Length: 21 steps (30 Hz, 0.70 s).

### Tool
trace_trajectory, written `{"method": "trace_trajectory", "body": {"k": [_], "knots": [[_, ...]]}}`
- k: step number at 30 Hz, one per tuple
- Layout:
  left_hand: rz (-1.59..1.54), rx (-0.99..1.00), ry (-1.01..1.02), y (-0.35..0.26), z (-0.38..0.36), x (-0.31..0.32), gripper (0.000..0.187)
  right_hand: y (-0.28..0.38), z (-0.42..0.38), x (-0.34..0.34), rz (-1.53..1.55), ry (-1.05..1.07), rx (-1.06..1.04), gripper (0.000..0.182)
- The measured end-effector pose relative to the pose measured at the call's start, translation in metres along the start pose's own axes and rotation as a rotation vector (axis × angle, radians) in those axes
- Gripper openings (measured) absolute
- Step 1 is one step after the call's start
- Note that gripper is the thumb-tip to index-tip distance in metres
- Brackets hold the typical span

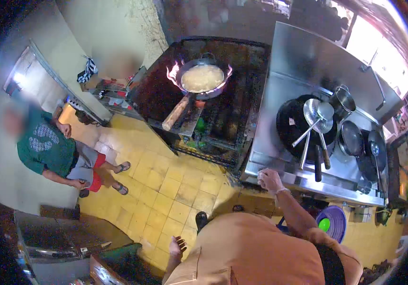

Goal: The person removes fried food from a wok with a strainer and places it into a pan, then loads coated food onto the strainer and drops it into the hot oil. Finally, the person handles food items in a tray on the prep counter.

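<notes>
Wok (202, 79) of pale batter over flames, black wok (293, 124) holding ladles (318, 114)

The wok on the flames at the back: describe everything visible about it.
The wok is a round, dark metal pan sitting level on a black stove in the far corner. It is filled nearly to the rim with a pale yellowish content. Orange flames lick up around its left and right edges. A thick, light wooden handle sticks out toward the yellow tiled floor. A small loop handle shows on the far rim. No hand touches it.
</notes>
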<state>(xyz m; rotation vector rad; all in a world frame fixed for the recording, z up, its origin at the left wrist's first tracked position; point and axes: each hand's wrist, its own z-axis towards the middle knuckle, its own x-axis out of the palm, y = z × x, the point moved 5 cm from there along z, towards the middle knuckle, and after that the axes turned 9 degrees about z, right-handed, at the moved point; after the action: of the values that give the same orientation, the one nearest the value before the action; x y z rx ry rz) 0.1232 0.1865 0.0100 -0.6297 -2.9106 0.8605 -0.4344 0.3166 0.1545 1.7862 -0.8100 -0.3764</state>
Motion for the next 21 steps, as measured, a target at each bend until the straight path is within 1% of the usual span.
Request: {"method": "trace_trajectory", "body": {"k": [1, 3, 4, 6, 8, 9, 10, 11, 13, 14, 15, 17, 18, 19, 20, 21], "knots": [[-0.049, -0.018, 0.018, -0.002, 0.001, 0.003, 0.061, 0.008, 0.002, -0.001, -0.004, 0.010, -0.010, 0.017], [-0.062, -0.030, -0.008, 0.000, 0.005, 0.007, 0.061, 0.009, -0.005, -0.015, 0.064, -0.096, -0.024, 0.015], [-0.060, -0.055, -0.030, 0.000, 0.003, 0.010, 0.060, 0.012, -0.002, -0.023, 0.067, -0.108, -0.023, 0.015], [-0.015, -0.070, -0.017, 0.002, -0.002, 0.016, 0.060, 0.022, 0.004, -0.042, 0.083, 0.043, -0.049, 0.015], [0.042, -0.022, -0.038, -0.002, -0.007, 0.021, 0.060, 0.045, -0.001, -0.063, -0.033, -0.268, -0.273, 0.018], [0.046, -0.056, -0.022, 0.012, 0.007, 0.015, 0.059, 0.054, -0.005, -0.065, 0.131, -0.362, -0.239, 0.021], [0.070, -0.059, -0.006, 0.008, 0.009, 0.021, 0.059, 0.064, -0.007, -0.069, 0.296, -0.438, -0.213, 0.026], [0.101, -0.067, 0.009, 0.006, 0.006, 0.025, 0.059, 0.063, -0.003, -0.082, 0.302, -0.452, -0.215, 0.026], [0.132, -0.072, 0.021, 0.004, -0.003, 0.031, 0.059, 0.054, 0.017, -0.110, 0.231, -0.584, -0.198, 0.030], [0.136, -0.074, 0.020, 0.006, -0.009, 0.029, 0.059, 0.047, 0.027, -0.122, 0.190, -0.674, -0.185, 0.029], [0.131, -0.080, 0.008, 0.012, -0.019, 0.027, 0.058, 0.042, 0.034, -0.139, -0.118, -0.746, -0.306, 0.026], [0.077, -0.070, -0.059, 0.017, -0.032, 0.026, 0.058, -0.002, 0.083, -0.203, -0.276, -0.772, -0.298, 0.040], [0.030, -0.065, -0.095, 0.018, -0.036, 0.023, 0.058, -0.030, 0.116, -0.228, -0.140, -0.733, -0.144, 0.058], [0.021, -0.087, -0.079, 0.020, -0.036, 0.021, 0.060, -0.008, 0.112, -0.218, -0.043, -0.848, -0.194, 0.035], [0.014, -0.107, -0.059, 0.022, -0.037, 0.020, 0.061, 0.011, 0.102, -0.211, 0.061, -0.965, -0.240, 0.023], [0.020, -0.097, -0.084, 0.018, -0.044, 0.022, 0.063, -0.005, 0.122, -0.223, 0.218, -0.823, -0.160, 0.025]]}}
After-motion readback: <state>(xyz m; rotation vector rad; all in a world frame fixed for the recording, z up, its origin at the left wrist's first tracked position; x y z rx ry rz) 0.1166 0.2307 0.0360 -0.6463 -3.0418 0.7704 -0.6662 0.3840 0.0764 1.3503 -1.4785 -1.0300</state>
